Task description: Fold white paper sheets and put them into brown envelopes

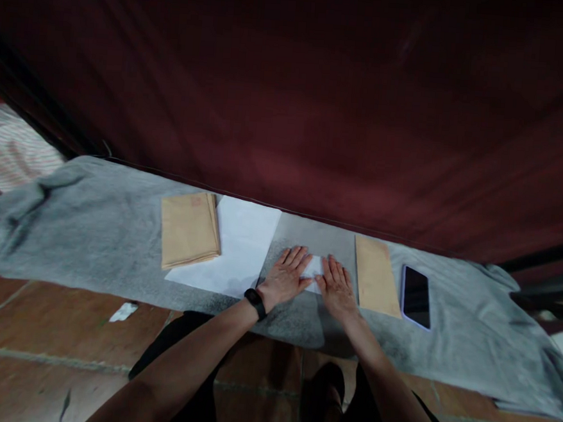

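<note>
White paper piece (314, 265), its place: midway along the grey cloth (102, 224), lying in the gap between two flat hands.
Backdrop: dark red hanging (288, 121), upright behind the cloth's far edge.
Ground: tiled floor (70, 331) on the near side.
Large white sheet (247, 237): left of the hands; its near right corner lies close by the left wrist.
Brown stack (188, 227): on the sheet's left part, overlapping it; several layers show at its right edge.
Single brown envelope (378, 277): just right of the right hand; long axis runs near to far, far end leaning left.
Left hand (284, 279): palm down, fingers extended, grasping nothing; covers the paper's left end, thumb reaching across its near part.
Right hand (337, 291): likewise flat and unclenched, on the paper's right end, thumb aimed at the left one.
Nearer hand: neither; both touch the paper.
Paper's long axis: seems crosswise, hand to hand; covered ends leave this unsure. Folded or not, cannot tell.
Phone (416, 297): right of the envelope, screen dark.
Black wristband (254, 303): left wrist.
</note>
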A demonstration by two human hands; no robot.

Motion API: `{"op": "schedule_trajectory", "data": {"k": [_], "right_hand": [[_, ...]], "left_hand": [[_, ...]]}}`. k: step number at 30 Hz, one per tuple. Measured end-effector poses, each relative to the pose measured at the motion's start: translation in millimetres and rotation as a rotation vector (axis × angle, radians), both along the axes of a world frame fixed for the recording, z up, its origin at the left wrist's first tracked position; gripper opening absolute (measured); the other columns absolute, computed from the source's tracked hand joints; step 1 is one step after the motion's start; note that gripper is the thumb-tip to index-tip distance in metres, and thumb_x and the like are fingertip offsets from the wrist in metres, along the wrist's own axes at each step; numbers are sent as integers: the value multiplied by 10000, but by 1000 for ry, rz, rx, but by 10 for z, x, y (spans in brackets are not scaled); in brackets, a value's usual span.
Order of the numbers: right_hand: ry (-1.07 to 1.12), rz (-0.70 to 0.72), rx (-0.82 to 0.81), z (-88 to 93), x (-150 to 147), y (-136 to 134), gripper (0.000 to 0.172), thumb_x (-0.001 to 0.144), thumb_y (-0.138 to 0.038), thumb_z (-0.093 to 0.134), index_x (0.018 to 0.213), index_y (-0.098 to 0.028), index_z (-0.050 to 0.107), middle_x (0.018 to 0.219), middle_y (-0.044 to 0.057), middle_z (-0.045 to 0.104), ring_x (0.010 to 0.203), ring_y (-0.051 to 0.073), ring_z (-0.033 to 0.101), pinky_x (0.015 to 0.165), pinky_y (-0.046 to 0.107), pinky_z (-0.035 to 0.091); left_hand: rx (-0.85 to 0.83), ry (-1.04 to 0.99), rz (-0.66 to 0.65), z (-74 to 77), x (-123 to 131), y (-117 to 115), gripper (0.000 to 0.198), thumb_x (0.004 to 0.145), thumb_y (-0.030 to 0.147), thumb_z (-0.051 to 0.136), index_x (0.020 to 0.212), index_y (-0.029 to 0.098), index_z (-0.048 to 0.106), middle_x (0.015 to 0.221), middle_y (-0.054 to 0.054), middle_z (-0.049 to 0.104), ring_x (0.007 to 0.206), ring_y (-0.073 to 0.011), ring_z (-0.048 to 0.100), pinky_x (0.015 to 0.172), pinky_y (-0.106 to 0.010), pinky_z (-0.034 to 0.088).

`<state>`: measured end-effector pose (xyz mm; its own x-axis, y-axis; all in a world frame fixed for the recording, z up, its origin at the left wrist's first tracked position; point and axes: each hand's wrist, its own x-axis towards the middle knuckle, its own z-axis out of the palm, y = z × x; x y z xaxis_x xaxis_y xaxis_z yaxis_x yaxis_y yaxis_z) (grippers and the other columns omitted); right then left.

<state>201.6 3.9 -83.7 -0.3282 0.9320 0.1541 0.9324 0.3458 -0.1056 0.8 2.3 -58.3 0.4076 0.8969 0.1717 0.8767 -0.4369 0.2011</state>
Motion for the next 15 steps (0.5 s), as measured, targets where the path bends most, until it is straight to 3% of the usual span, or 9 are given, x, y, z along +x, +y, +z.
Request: {"op": "schedule_trajectory", "data": {"k": [5,11,15], "right_hand": [[51,-33,-22,36,92,99,543,1038,-344,299,1537,-134,335,1581,138,371,1457,269,321,1174,478,265],[154,13,-51,168,174,305,519,959,-249,465,1475,-201,448,1435,120,535,1294,260,485,1118,438,356],[179,-28,-101,274,147,412,485,876,-225,594,1359,-207,572,1291,119,609,1202,267,531,1068,411,408]], "left_hand": [[-25,-33,-3,-1,-21,62,592,995,484,386,1494,166,400,1598,-134,351,1484,-267,293,1214,-459,186],[-99,-85,64,77,-60,236,601,933,291,527,1500,174,366,1461,-133,519,1350,-277,459,1114,-436,347],[-141,-105,83,159,-46,355,582,842,280,659,1393,182,502,1357,-126,568,1254,-286,512,1055,-413,397]]}}
